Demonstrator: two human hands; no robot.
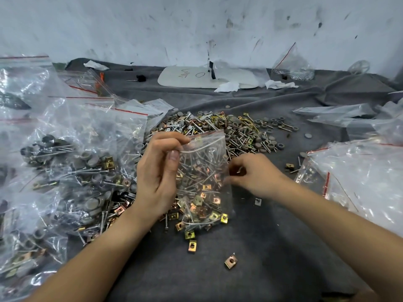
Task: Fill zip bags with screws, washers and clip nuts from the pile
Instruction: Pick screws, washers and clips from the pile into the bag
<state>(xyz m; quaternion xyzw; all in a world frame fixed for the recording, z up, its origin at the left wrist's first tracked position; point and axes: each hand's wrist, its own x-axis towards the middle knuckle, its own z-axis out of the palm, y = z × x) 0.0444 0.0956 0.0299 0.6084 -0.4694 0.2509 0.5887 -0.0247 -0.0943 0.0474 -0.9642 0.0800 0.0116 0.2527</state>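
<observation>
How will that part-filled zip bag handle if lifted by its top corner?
The zip bag is probably bottom-heavy: clip nuts and screws crowd its lower part. Its thin film will likely sag and swing under the left hand pinching it.

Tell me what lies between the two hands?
In the head view, the zip bag, holding screws and clip nuts, is between the left hand and the right hand.

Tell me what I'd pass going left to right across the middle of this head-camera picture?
Heap of filled clear plastic zip bags → left hand → clear zip bag of screws and brass clip nuts → right hand → crumpled clear plastic bags with red strips.
</observation>
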